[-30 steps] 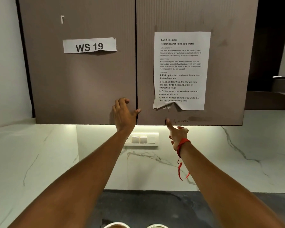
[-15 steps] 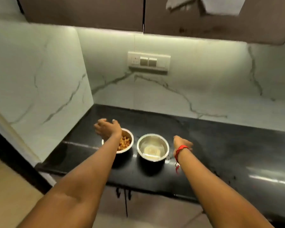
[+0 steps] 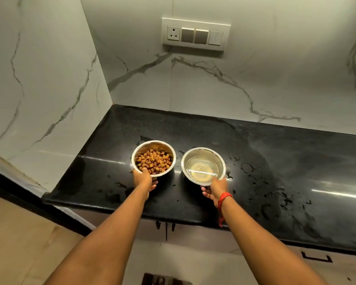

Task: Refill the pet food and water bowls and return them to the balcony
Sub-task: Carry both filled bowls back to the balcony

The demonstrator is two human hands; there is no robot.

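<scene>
Two steel bowls are side by side over the black countertop (image 3: pixel 275 161). The left one is the food bowl (image 3: pixel 158 147), filled with brown kibble. My left hand (image 3: pixel 144 181) grips its near rim, thumb inside and fingers underneath. The right one is the water bowl (image 3: pixel 203 159), holding clear water. My right hand (image 3: pixel 215 188), with a red thread at the wrist, grips its near rim the same way. I cannot tell whether the bowls rest on the counter or are slightly lifted.
Water splashes lie on the counter right of the bowls. White marble walls close the counter at the left and back, with a switch panel (image 3: pixel 195 33) on the back wall. Cabinet doors (image 3: pixel 193 237) sit below the counter edge. Tan floor lies at the lower left.
My hands dropped from the upper cabinet doors to the counter. They were beside the bowls half a second ago and now each grips a bowl's near rim. The view tilted down.
</scene>
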